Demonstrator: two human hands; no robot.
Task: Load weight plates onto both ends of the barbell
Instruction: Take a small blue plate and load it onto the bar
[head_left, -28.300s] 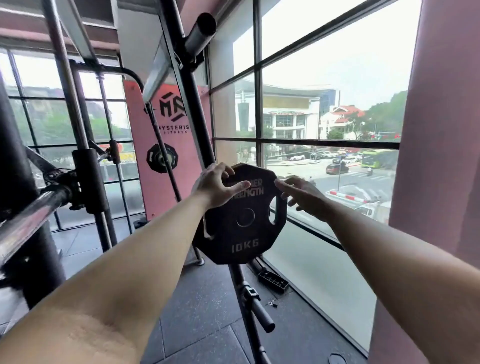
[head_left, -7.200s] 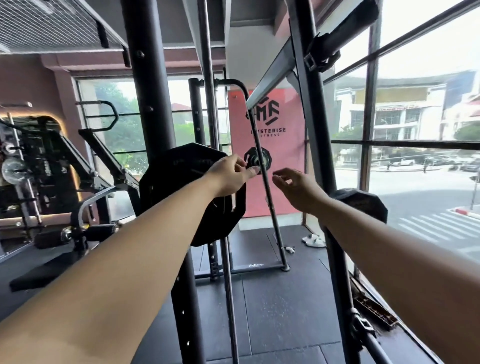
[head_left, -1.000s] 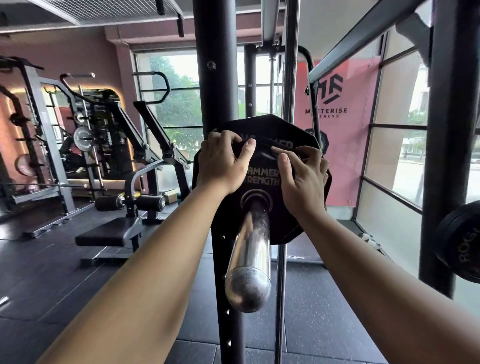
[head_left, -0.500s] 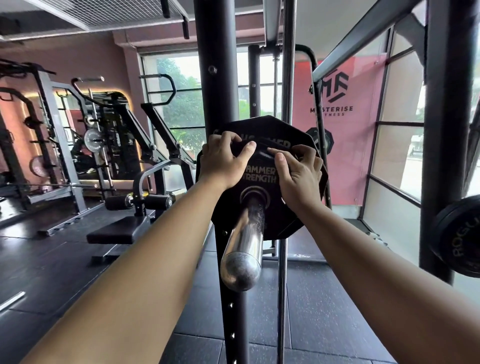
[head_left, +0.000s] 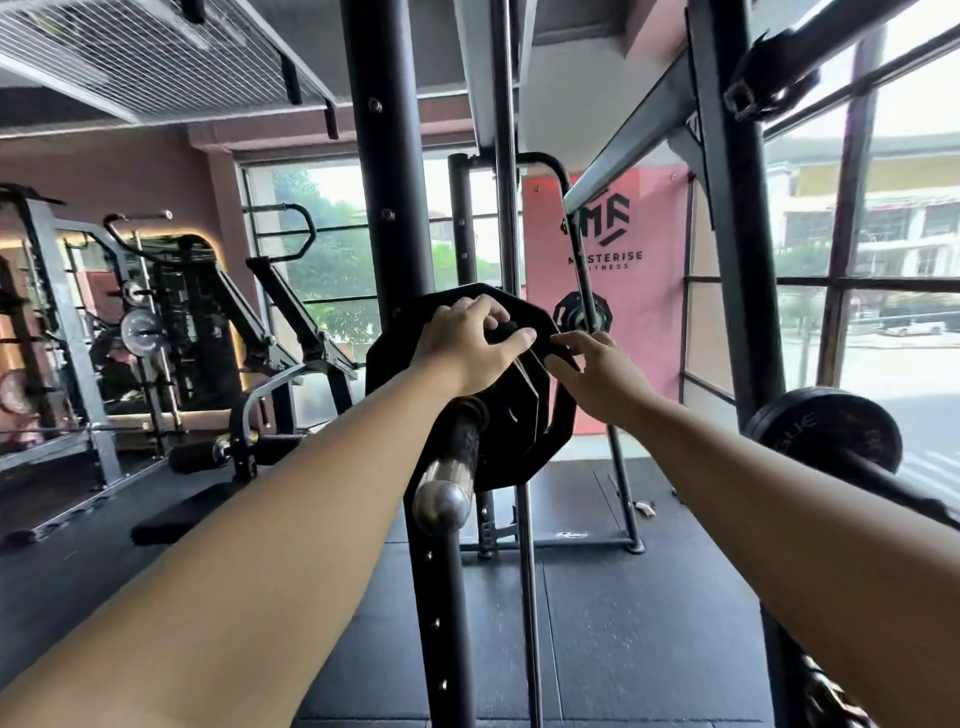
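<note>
Head view: left hand (head_left: 467, 347) grip on weight plate (head_left: 524, 441), right hand (head_left: 597, 379) perhaps loose

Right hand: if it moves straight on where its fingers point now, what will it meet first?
Probably the upper edge of the black weight plate, just beside the thumb of the left hand that grips it. The right hand looks almost at the plate, though depth is unclear.

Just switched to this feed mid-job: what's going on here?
A person is loading a weight plate onto the near end of a barbell on a rack. The left hand has its grip on the plate's top edge; the right hand lies open at its right edge. The plate sits far up the bar, shiny tip bare.
</note>
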